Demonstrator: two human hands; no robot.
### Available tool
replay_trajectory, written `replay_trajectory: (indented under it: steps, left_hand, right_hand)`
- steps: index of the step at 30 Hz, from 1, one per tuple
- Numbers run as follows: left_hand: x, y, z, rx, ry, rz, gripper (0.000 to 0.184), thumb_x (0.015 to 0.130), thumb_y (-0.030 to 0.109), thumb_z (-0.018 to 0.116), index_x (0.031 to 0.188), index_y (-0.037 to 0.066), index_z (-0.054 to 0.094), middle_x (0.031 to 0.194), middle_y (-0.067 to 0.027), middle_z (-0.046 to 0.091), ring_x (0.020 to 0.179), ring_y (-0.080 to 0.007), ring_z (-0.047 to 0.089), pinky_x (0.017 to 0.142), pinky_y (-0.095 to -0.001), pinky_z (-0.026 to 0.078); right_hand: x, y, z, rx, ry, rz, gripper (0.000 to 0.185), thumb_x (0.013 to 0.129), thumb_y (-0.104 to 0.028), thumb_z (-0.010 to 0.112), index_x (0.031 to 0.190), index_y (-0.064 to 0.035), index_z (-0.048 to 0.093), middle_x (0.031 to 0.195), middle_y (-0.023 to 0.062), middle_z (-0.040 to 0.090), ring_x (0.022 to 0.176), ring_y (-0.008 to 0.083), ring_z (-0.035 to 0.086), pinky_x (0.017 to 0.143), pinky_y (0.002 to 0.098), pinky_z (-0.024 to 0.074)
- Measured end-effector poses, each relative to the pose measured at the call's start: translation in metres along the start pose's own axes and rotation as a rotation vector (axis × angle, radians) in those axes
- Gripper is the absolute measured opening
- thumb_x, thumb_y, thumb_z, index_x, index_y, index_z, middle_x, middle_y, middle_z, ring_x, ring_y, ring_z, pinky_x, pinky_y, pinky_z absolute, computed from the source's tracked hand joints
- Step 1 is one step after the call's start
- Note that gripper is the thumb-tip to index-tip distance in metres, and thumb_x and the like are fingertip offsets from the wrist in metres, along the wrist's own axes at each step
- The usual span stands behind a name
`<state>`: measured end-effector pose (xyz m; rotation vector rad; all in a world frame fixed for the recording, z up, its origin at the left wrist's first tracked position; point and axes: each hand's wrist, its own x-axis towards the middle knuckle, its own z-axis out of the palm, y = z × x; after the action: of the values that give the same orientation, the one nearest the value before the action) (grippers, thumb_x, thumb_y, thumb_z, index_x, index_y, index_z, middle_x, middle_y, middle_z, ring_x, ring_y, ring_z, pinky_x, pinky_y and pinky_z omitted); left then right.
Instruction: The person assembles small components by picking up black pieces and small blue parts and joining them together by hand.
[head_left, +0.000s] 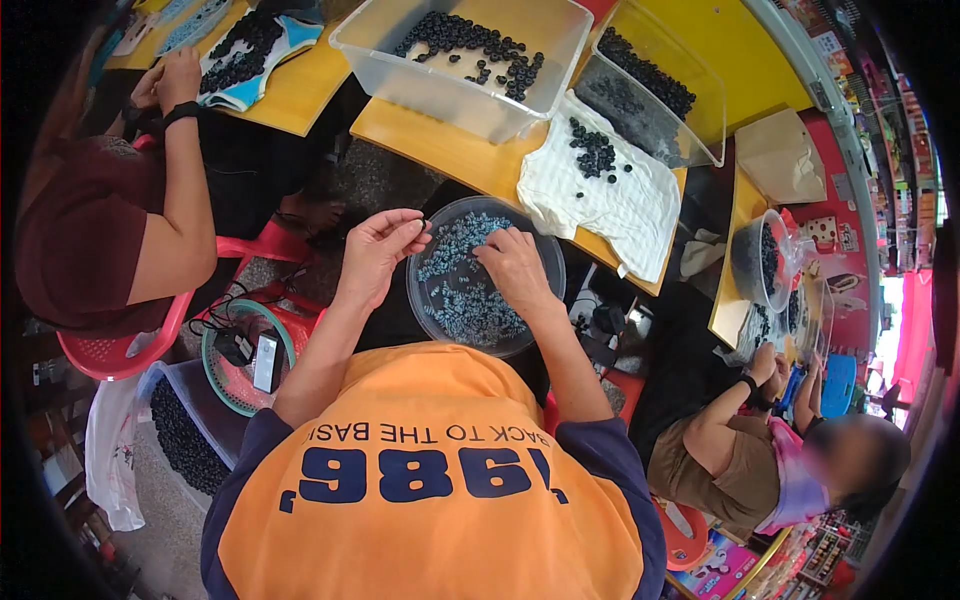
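Note:
On my lap is a round dark tray (413,290) with small light-blue pieces (478,312) scattered in two heaps. My left hand (383,252) is raised over the tray's left rim, thumb and fingertips pinched together on a small dark piece (427,226) too tiny to name. Inside the tray, my right hand (517,270) reaches down with bent fingers among the blue pieces at the upper right. Its fingertips are close together, and whatever they grip is hidden.
Ahead on the yellow table (440,135) stand a clear bin (465,100) of black round parts and another clear bin (650,100). A white cloth (600,220) carries more black parts. Co-workers sit left (110,230) and right (730,450). A green basket (212,365) stands at left.

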<state>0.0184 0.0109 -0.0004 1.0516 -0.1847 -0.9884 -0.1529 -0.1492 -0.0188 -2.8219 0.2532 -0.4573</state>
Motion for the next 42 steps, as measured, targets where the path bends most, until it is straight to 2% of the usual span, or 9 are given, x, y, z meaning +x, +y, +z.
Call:
replay_trajectory:
  steps: [2, 20, 23, 25, 26, 28, 29, 36, 42]
  left_hand:
    - [-0.001, -0.002, -0.002, 0.003, 0.002, -0.003, 0.017, 0.088, 0.005, 0.062, 0.104, -0.001, 0.063, 0.095, -0.011, 0.068, 0.079, -0.0145, 0.065, 0.071, -0.0255, 0.054]
    - [-0.001, -0.011, 0.0, -0.011, -0.015, -0.036, 0.016, 0.086, 0.004, 0.065, 0.101, -0.001, 0.065, 0.09, -0.0096, 0.069, 0.076, -0.013, 0.066, 0.068, -0.0235, 0.054]
    - [-0.002, -0.012, 0.002, -0.029, -0.027, -0.046, 0.016, 0.087, 0.005, 0.065, 0.101, -0.001, 0.065, 0.09, -0.0096, 0.069, 0.076, -0.013, 0.066, 0.069, -0.0235, 0.054]
    - [-0.002, -0.014, 0.005, -0.034, -0.044, -0.05, 0.016, 0.087, 0.005, 0.065, 0.102, -0.001, 0.065, 0.091, -0.0096, 0.069, 0.076, -0.0131, 0.066, 0.069, -0.0237, 0.054]
    - [-0.002, -0.016, 0.007, -0.048, -0.05, -0.082, 0.016, 0.087, 0.005, 0.064, 0.102, -0.001, 0.064, 0.092, -0.0103, 0.068, 0.077, -0.0138, 0.065, 0.069, -0.0244, 0.054]
    - [-0.004, -0.019, 0.011, -0.06, -0.06, -0.113, 0.016, 0.088, 0.005, 0.063, 0.103, -0.001, 0.064, 0.092, -0.011, 0.068, 0.077, -0.0144, 0.065, 0.069, -0.0252, 0.054]
    - [-0.005, -0.021, 0.015, -0.05, -0.068, -0.137, 0.017, 0.088, 0.005, 0.063, 0.103, -0.001, 0.064, 0.093, -0.0113, 0.068, 0.077, -0.0146, 0.065, 0.07, -0.0254, 0.054]
    - [-0.011, -0.026, 0.029, -0.056, -0.141, -0.219, 0.02, 0.088, 0.007, 0.064, 0.105, -0.002, 0.063, 0.095, -0.0118, 0.068, 0.084, -0.0164, 0.067, 0.075, -0.0255, 0.055]
    - [-0.017, -0.028, 0.036, -0.1, -0.201, -0.249, 0.019, 0.088, 0.002, 0.061, 0.107, -0.002, 0.063, 0.099, -0.0125, 0.067, 0.089, -0.0189, 0.067, 0.079, -0.0275, 0.055]
  right_hand:
    - [0.0, -0.001, 0.0, 0.006, -0.013, 0.011, 0.016, 0.076, -0.006, 0.058, 0.088, -0.0062, 0.069, 0.089, 0.0045, 0.055, 0.088, 0.0214, 0.053, 0.079, 0.0334, 0.0393]
    - [-0.006, -0.002, 0.004, 0.133, 0.055, 0.104, 0.011, 0.079, -0.005, 0.063, 0.089, -0.0063, 0.066, 0.092, 0.0069, 0.056, 0.086, 0.0251, 0.054, 0.076, 0.0332, 0.0413]
    - [-0.012, -0.006, 0.004, 0.375, 0.24, 0.222, 0.004, 0.084, -0.006, 0.062, 0.087, -0.004, 0.064, 0.094, 0.005, 0.06, 0.077, 0.0193, 0.055, 0.071, 0.0287, 0.043]
    - [-0.021, -0.007, 0.004, 1.024, 0.218, 0.686, 0.006, 0.089, -0.009, 0.061, 0.091, -0.0035, 0.063, 0.094, 0.0033, 0.062, 0.075, 0.0121, 0.054, 0.069, 0.0253, 0.0439]
    - [-0.024, -0.007, 0.002, 1.022, 0.22, 0.686, 0.006, 0.089, -0.009, 0.061, 0.091, -0.0035, 0.063, 0.094, 0.0033, 0.062, 0.075, 0.0121, 0.054, 0.069, 0.0253, 0.0439]
    - [-0.028, -0.007, -0.005, 1.768, 0.297, 0.799, 0.011, 0.093, -0.011, 0.058, 0.096, -0.0012, 0.061, 0.094, 0.0035, 0.062, 0.075, 0.0081, 0.053, 0.071, 0.0226, 0.0439]
    - [-0.03, -0.006, -0.005, 1.903, 0.324, 0.792, 0.012, 0.093, -0.009, 0.057, 0.1, 0.0004, 0.06, 0.093, 0.0062, 0.062, 0.077, 0.0104, 0.055, 0.072, 0.0239, 0.0461]
    - [-0.033, -0.017, -0.015, 1.981, 0.331, 0.905, 0.017, 0.091, -0.007, 0.059, 0.106, 0.0011, 0.062, 0.1, 0.009, 0.065, 0.082, 0.0123, 0.06, 0.075, 0.0244, 0.05]
    - [-0.024, -0.036, -0.026, 1.756, 0.357, 0.888, 0.017, 0.087, -0.002, 0.063, 0.103, 0.0029, 0.066, 0.101, 0.0093, 0.065, 0.09, 0.0144, 0.063, 0.078, 0.026, 0.0509]
